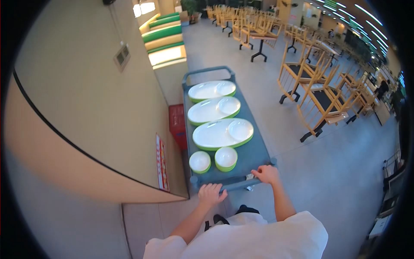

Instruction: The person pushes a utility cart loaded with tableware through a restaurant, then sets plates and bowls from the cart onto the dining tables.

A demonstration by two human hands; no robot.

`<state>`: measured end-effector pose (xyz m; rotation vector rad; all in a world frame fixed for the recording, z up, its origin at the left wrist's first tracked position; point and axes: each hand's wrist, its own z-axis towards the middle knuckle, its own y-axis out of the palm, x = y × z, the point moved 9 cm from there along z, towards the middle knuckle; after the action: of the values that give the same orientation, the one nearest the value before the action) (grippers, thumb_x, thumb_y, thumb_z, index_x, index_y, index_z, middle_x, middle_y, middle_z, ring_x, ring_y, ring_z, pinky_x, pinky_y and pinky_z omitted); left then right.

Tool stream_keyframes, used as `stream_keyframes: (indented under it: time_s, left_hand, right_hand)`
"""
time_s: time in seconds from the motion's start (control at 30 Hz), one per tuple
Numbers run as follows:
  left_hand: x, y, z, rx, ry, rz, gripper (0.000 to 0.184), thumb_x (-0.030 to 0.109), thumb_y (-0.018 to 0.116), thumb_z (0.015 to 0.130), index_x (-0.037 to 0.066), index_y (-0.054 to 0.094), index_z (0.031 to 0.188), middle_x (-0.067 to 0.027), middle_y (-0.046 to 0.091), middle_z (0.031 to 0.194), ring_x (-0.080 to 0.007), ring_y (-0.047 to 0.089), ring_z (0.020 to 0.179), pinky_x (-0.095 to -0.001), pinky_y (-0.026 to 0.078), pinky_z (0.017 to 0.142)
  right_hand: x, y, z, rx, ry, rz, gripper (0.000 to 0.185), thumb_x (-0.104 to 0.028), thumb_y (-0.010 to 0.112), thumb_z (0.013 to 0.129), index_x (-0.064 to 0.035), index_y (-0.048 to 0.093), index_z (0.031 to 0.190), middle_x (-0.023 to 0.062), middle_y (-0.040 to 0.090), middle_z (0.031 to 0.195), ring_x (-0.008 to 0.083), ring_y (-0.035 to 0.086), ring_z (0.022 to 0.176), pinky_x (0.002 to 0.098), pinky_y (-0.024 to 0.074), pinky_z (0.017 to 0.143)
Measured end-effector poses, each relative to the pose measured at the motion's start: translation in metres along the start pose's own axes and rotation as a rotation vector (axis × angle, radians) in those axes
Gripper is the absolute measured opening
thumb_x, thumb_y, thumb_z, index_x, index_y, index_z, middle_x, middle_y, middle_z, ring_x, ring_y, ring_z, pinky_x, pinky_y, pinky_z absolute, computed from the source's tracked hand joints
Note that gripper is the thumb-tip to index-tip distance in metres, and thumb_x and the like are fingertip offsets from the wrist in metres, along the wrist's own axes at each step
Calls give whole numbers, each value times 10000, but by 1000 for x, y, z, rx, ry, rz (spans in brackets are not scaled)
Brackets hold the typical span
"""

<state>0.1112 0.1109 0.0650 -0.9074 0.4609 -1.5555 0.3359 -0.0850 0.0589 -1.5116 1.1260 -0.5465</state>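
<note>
A grey-blue cart (252, 162) stretches out ahead of me, its push handle (239, 185) on the near side. My left hand (211, 194) is closed over the left end of that handle. Toward its right end, my right hand (266, 174) grips it too. Three stacks of white oval plates with green rims lie in a row on the cart's top; the nearest oval plate stack (211, 134) is the largest in view. Each has a round white dish section at its right end. Closer to me stand a left stack of small bowls (200, 161) and a right stack of small bowls (226, 158).
A beige wall (99, 99) runs close along the left, with a red crate (177, 125) between it and the cart. Green-backed bench seats (166, 34) are farther ahead. On the right, wooden chairs (325, 99) rest upturned on tables. Grey floor (302, 172) lies right of the cart.
</note>
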Motion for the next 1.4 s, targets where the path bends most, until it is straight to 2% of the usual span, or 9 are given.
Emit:
stream_keyframes:
  time_s: [0.27, 0.43, 0.67, 0.73, 0.77, 0.83, 1.0, 1.13, 1.4]
  left_hand:
    - [-22, 16, 25, 2, -21, -25, 251, 358, 746, 730, 138, 759, 850, -4, 691, 730, -211, 638, 665, -371, 452, 631]
    - [-31, 32, 58, -18, -18, -34, 241, 378, 733, 764, 143, 712, 809, -12, 656, 716, -211, 627, 679, -379, 453, 643]
    - [-47, 59, 112, -51, 4, -20, 229, 332, 749, 731, 145, 760, 863, -11, 712, 776, -208, 655, 703, -372, 472, 659]
    - [-54, 70, 138, -46, 19, -14, 228, 331, 744, 733, 150, 763, 870, -18, 730, 809, -216, 677, 736, -381, 490, 668]
    - [-57, 81, 154, -31, 30, -49, 230, 332, 741, 734, 151, 766, 874, -23, 739, 826, -221, 689, 755, -387, 499, 672]
    - [-69, 98, 177, -63, 24, -28, 251, 378, 733, 752, 158, 771, 866, -34, 743, 824, -230, 687, 726, -403, 500, 671]
    - [-83, 128, 235, -55, -31, -7, 191, 330, 684, 849, 152, 747, 829, -33, 723, 775, -260, 684, 754, -419, 489, 725]
    - [-96, 162, 284, -3, -33, 6, 194, 292, 663, 903, 145, 729, 795, -43, 712, 761, -258, 672, 733, -433, 472, 697]
    - [-138, 207, 382, 33, -137, 58, 272, 308, 672, 915, 130, 665, 709, -52, 681, 693, -260, 665, 695, -427, 461, 673]
  right_hand:
    - [0, -17, 28, 194, -40, 191, 477, -566, 672, 900, -98, 768, 895, 94, 756, 797, 312, 730, 780, 435, 558, 725]
    - [7, -28, 58, 207, -18, 185, 478, -567, 669, 904, -99, 765, 883, 98, 748, 770, 322, 725, 756, 436, 553, 709]
    - [17, -64, 101, 294, 40, 297, 449, -554, 678, 903, -116, 773, 904, 117, 750, 786, 347, 731, 776, 461, 567, 730]
    - [25, -57, 136, 253, 30, 402, 434, -505, 696, 901, -76, 753, 880, 142, 737, 811, 365, 719, 775, 475, 565, 731]
    - [24, -79, 143, 338, 34, 276, 457, -545, 672, 898, -97, 762, 898, 152, 750, 862, 373, 727, 834, 490, 569, 782]
    - [30, -88, 176, 227, 57, 264, 482, -617, 637, 896, -159, 785, 916, 149, 762, 896, 377, 730, 894, 487, 573, 821]
    - [32, -115, 236, 215, 26, 267, 465, -594, 604, 927, -158, 764, 901, 139, 756, 824, 361, 734, 837, 472, 574, 794]
    - [43, -144, 286, 311, 7, 257, 441, -558, 600, 934, -147, 753, 885, 143, 750, 807, 359, 732, 817, 472, 573, 777]
    - [41, -183, 399, 448, -103, 236, 379, -474, 617, 941, -126, 716, 830, 121, 731, 750, 354, 724, 771, 488, 559, 733]
